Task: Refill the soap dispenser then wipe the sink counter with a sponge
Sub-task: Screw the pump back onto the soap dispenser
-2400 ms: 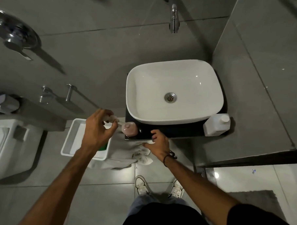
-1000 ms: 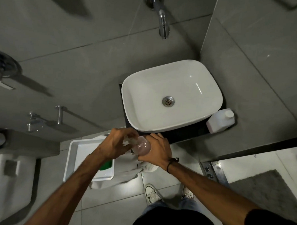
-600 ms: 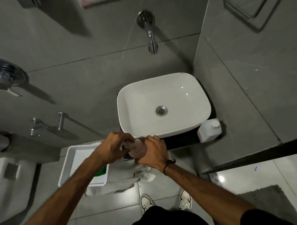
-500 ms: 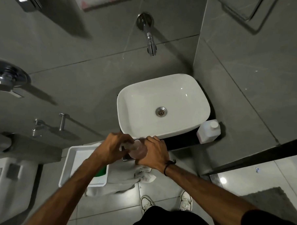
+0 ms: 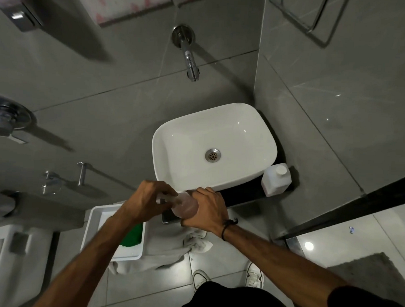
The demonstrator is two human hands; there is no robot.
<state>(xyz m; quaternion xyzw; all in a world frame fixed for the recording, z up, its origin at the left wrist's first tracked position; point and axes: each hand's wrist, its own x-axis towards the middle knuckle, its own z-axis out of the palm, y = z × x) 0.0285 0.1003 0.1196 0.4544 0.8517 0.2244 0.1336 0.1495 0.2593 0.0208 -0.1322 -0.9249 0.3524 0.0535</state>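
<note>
Soap dispenser [image 5: 185, 206] held between both hands at the front left corner of the dark counter [image 5: 243, 198], just in front of the white sink [image 5: 174, 138]. Right hand [image 5: 208, 210] wrapped around the pinkish clear body. Left hand [image 5: 149, 201] closed on the pump top, fingers curled over it; pump itself mostly hidden. White refill bottle [image 5: 275, 179] standing with cap on at the right front corner of the counter, touching or almost touching the sink. Lower left, white tray [image 5: 94, 220] with green sponge [image 5: 133, 235] inside, partly covered by the left forearm. Grey cloth [image 5: 164, 251] hanging beside the tray, under the hands. Wall tap [image 5: 189, 57] above the sink, no water running. White shoes [image 5: 254, 275] on the tiled floor below.
</note>
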